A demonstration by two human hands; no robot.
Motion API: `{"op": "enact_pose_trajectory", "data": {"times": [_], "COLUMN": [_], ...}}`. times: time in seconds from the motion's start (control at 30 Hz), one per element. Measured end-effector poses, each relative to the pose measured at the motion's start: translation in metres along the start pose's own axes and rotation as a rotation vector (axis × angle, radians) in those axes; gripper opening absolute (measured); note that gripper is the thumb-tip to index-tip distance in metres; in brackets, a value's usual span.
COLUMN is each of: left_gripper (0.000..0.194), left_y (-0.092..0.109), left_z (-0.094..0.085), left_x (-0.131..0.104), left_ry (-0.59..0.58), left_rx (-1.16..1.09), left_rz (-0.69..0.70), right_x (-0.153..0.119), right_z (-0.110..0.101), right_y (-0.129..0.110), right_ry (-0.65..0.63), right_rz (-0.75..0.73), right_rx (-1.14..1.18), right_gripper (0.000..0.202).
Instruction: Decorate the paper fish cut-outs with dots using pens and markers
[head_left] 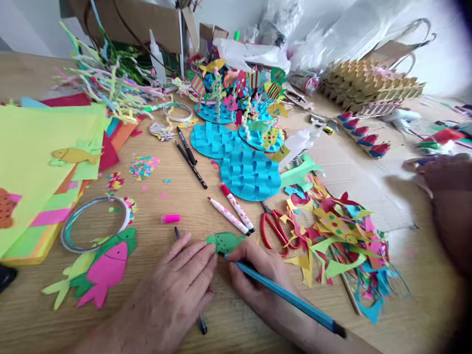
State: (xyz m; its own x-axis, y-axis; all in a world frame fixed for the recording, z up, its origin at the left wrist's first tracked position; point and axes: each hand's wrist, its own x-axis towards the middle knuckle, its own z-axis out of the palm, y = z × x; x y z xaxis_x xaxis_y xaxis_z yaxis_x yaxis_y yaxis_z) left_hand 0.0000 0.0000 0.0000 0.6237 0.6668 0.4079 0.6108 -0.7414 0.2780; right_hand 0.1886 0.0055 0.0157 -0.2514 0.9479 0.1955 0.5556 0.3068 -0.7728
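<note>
A small green paper fish (224, 241) with dark dots lies on the table between my hands. My left hand (179, 287) rests flat with its fingers stretched out, fingertips at the fish's left edge. Pinched in my right hand (263, 278) is a blue felt-tip pen (291, 294), its tip down at the fish's lower edge. A thin black pen (201, 323) lies partly hidden under my left hand. Just beyond the fish are a pink-tipped marker (228, 215) and a red-capped marker (238, 209). A bright pink marker cap (170, 219) lies near my left fingers.
Red-handled scissors (275, 228) and a heap of paper scraps (342, 231) lie right. Pink (108, 268) and green paper fish, a tape-like ring (66, 233) and coloured sheets (33, 162) are left. Blue paper discs (250, 174) and fish decorations stand beyond. Someone's bare foot (448, 172) is at right.
</note>
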Motion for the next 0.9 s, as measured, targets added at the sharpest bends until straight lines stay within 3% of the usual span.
{"op": "enact_pose_trajectory", "data": {"times": [0.9], "left_gripper": [0.033], "left_y": [-0.0005], "left_z": [-0.0009], "left_x": [0.0027], "left_ry": [0.017], "left_rx": [0.0], "left_rz": [-0.015], "right_x": [0.003], "right_z": [-0.0036], "right_y": [0.0006], "right_ry": [-0.032], "right_rz": [-0.026], "right_rx": [-0.001], "right_gripper": [0.013]}}
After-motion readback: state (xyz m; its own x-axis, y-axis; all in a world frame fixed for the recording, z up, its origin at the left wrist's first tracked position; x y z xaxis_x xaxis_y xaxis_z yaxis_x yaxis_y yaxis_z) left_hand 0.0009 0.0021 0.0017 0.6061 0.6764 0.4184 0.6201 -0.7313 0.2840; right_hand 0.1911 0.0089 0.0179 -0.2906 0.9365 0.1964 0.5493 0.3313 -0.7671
